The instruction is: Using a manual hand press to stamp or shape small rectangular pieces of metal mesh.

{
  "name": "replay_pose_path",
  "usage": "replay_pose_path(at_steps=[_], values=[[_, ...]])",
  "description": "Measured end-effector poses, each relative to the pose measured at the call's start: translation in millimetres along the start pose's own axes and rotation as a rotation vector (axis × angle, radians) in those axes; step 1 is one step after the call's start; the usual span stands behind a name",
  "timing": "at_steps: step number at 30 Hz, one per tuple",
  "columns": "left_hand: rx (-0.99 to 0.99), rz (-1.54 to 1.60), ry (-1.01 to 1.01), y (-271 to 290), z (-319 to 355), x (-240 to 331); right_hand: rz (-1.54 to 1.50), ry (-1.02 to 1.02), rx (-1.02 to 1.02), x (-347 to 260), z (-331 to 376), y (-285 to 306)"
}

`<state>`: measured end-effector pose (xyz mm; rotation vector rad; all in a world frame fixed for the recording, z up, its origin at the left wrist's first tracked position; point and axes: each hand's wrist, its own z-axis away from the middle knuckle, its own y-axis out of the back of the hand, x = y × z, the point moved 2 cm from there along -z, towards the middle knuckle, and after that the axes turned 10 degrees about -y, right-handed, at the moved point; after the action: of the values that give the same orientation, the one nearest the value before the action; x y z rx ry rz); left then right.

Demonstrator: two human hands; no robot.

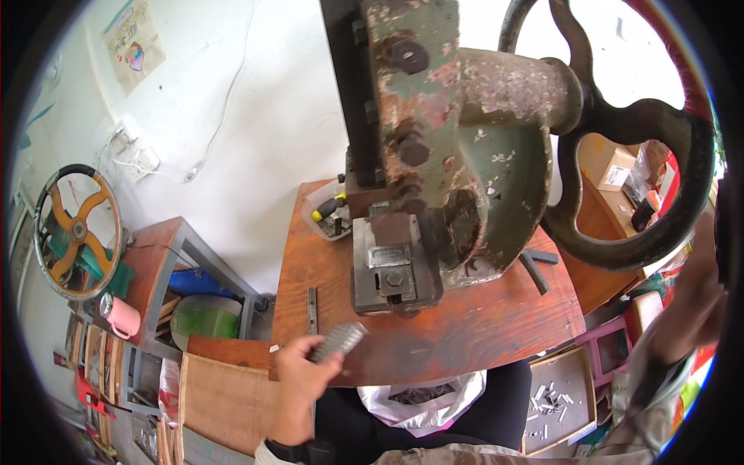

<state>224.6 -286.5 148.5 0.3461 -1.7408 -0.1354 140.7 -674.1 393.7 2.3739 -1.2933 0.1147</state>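
Note:
My left hand [298,376] is at the front edge of the wooden table, fingers closed around a short stack of thin grey metal strips [339,342]. Just beyond it stands a worn green hand press [504,163] with a large black handwheel [570,143]. Under the ram, a metal die block [394,283] carries a small shiny plate [389,256]. My right hand [701,283] is raised at the far right beside the wheel's rim; blur and the dark picture edge hide its fingers. On my lap lies a white plastic bag [465,397] with dark bits inside.
The wooden table [465,341] bears a slim metal bar [312,310], dark rods [535,271] and a clear tub [327,213] of tools. A shallow tray [583,387] at right holds small metal pieces. A second wheel [79,230] and a pink mug [124,316] are at left.

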Motion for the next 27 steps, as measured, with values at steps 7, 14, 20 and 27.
replay_pose_path(at_steps=[7, 14, 20, 27], values=[[-0.205, -0.497, -0.725, -85.0, 26.6, 26.9, -0.413, -0.427, -0.826, -116.4, 150.7, -146.9], [-0.239, -0.375, -0.532, -76.9, 27.1, 24.6, -0.297, -0.386, -0.890, -134.1, 152.5, -184.0], [-0.290, -0.448, -0.660, -78.3, 23.3, 26.0, -0.258, -0.565, -0.849, -111.1, 165.7, -186.6], [-0.182, -0.791, -0.684, -117.0, 29.1, 37.4, -0.554, -0.798, -0.589, -95.6, 177.2, -184.8]])
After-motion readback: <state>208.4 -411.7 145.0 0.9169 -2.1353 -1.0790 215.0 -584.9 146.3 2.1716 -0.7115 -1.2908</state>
